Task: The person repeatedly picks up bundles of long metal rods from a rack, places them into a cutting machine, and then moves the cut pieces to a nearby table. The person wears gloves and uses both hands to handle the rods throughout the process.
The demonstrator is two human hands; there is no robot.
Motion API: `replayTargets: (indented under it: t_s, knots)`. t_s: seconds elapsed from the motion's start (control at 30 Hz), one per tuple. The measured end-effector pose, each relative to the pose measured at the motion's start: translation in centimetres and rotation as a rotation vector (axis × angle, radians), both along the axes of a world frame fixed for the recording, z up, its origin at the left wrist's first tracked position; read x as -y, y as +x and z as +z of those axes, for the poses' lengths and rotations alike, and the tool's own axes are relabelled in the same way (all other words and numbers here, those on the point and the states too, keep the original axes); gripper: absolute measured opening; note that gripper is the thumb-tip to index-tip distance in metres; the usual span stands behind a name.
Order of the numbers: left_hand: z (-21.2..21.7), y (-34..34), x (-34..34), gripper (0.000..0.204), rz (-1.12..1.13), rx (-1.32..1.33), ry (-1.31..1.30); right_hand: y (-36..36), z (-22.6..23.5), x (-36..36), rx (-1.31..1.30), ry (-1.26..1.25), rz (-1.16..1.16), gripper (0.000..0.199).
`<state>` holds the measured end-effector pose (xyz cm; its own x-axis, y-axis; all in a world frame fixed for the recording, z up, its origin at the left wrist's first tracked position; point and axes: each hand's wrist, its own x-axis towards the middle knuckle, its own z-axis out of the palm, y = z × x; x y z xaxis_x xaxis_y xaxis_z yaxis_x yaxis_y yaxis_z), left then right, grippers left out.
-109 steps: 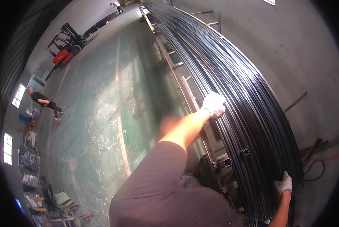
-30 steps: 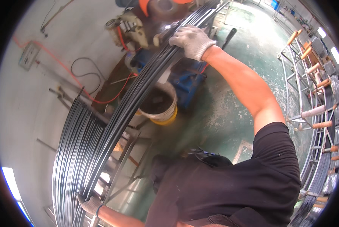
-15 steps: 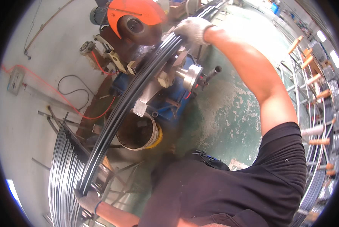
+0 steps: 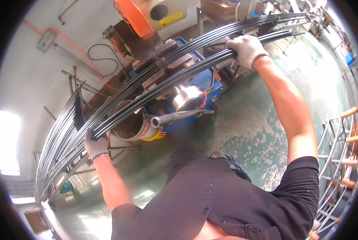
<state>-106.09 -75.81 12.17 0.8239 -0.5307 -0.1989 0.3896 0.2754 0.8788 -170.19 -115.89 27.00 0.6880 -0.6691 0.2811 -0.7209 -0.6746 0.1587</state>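
A bundle of long thin dark metal rods slants across in front of me, up toward the far right. My left hand, in a grey-white knit glove, is closed around its lower left part. Farther along, my gloved right hand grips the same bundle near its far end. Behind this bundle, a second group of rods runs across the vise of a cut-off saw with an orange guard. The saw's blue base and a shiny metal cylinder show on the near side of the held rods.
Below the rods stands a bucket with yellow at its base. More rods fan out on a stand at the left. On the right is a metal rack with wooden pegs. A cardboard box sits behind the saw.
The view has shifted. My left hand has risen and my right hand has moved rightward with the rods. A separate group of rods now shows across the saw, behind the held bundle.
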Motion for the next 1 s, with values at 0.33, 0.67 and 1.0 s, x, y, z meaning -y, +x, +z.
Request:
replayTargets:
  t_s: [0.33, 0.67, 1.0]
  knots:
    - [13.6, -22.3, 8.8, 0.033, -0.223, 0.042, 0.205, -13.8, 2.2, 16.3, 0.061, -0.147, 0.077, 0.023]
    - [25.4, -47.0, 20.1, 0.027, -0.329, 0.95, 0.295, -24.3, -0.5, 32.8, -0.01, 0.061, 0.117, 0.02]
    - [16.5, -65.2, 51.0, 0.04, -0.284, 1.288, 0.665, -36.8, -4.2, 48.8, 0.096, 0.037, 0.295, 0.035]
